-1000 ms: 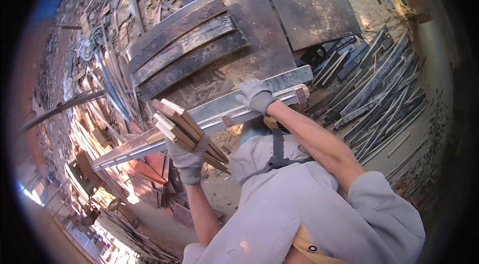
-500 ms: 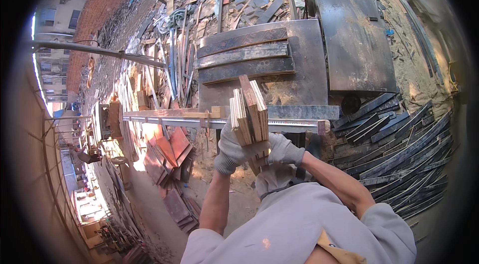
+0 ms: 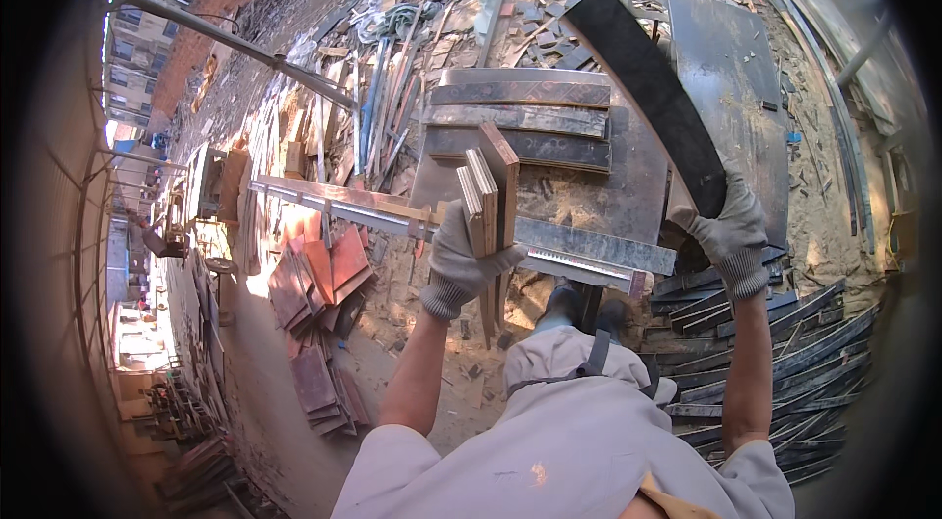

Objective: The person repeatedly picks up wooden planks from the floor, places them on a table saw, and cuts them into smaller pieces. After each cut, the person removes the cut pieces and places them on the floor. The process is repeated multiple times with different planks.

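Note:
Grey knitted gloves cover both hands. My left hand (image 3: 463,262) is closed around a bundle of plywood strips (image 3: 477,193), held on edge with their pale layered edges showing. A reddish-brown face shows on the rightmost strip of that bundle. Off to the right, my right hand (image 3: 724,230) grips the lower end of a long black plywood strip (image 3: 653,82), which slants up and to the left. Below and between the hands runs a long metal rail with a measuring scale (image 3: 579,267), beside a dark board (image 3: 594,242).
Stacked dark strips (image 3: 520,148) lie on a metal sheet tabletop (image 3: 579,183) ahead. A second large sheet (image 3: 731,77) stands at the right. Reddish board offcuts (image 3: 329,274) are heaped at left, and long dark strips (image 3: 785,352) at lower right. Scrap wood (image 3: 549,24) litters the far ground.
My hands have moved apart: the right hand has swung out to the right with one long black strip. My left hand keeps a smaller bundle. The view has shifted slightly.

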`<action>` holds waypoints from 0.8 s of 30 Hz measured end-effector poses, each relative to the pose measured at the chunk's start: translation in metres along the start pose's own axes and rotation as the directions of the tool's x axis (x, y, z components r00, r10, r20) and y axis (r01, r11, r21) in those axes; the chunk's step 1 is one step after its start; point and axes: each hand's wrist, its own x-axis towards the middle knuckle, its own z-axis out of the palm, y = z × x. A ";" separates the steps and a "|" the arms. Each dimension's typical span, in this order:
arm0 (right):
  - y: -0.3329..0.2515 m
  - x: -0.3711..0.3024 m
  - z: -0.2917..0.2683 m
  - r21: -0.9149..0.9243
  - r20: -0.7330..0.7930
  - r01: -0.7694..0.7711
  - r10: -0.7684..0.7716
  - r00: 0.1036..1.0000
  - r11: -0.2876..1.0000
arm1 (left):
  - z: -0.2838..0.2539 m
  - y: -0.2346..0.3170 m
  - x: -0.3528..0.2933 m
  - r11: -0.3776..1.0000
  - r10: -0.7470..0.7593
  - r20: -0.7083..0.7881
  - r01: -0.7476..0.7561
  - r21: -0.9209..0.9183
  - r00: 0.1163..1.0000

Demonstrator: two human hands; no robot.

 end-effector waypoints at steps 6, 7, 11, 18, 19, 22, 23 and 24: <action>0.070 -0.011 0.117 -0.448 0.578 0.246 0.068 0.813 0.860 | -0.019 -0.033 -0.022 0.986 -0.109 -0.078 0.098 -0.132 0.991; 0.080 -0.014 0.136 -0.456 0.635 0.246 0.119 0.763 0.855 | -0.024 -0.038 -0.025 0.986 -0.103 -0.091 0.089 -0.139 0.991; 0.108 -0.019 0.201 -0.335 0.668 0.312 -0.010 0.745 0.889 | -0.034 -0.056 -0.033 0.965 -0.197 -0.111 0.173 -0.197 0.974; 0.086 -0.031 0.299 -0.263 0.620 0.340 -0.111 0.776 0.903 | -0.037 -0.069 -0.034 0.957 -0.214 -0.148 0.177 -0.232 0.965; 0.079 -0.028 0.315 -0.282 0.629 0.344 -0.098 0.771 0.895 | -0.039 -0.071 -0.033 0.958 -0.218 -0.134 0.186 -0.216 0.967; 0.064 -0.007 0.356 -0.372 0.686 0.407 -0.047 0.726 0.834 | -0.045 -0.078 -0.027 0.959 -0.238 -0.094 0.218 -0.180 0.967; 0.061 0.000 0.362 -0.376 0.735 0.448 -0.033 0.677 0.811 | -0.047 -0.080 -0.024 0.956 -0.251 -0.082 0.234 -0.175 0.965; 0.056 0.006 0.365 -0.399 0.768 0.416 0.050 0.639 0.817 | -0.047 -0.082 -0.022 0.952 -0.277 -0.084 0.261 -0.162 0.957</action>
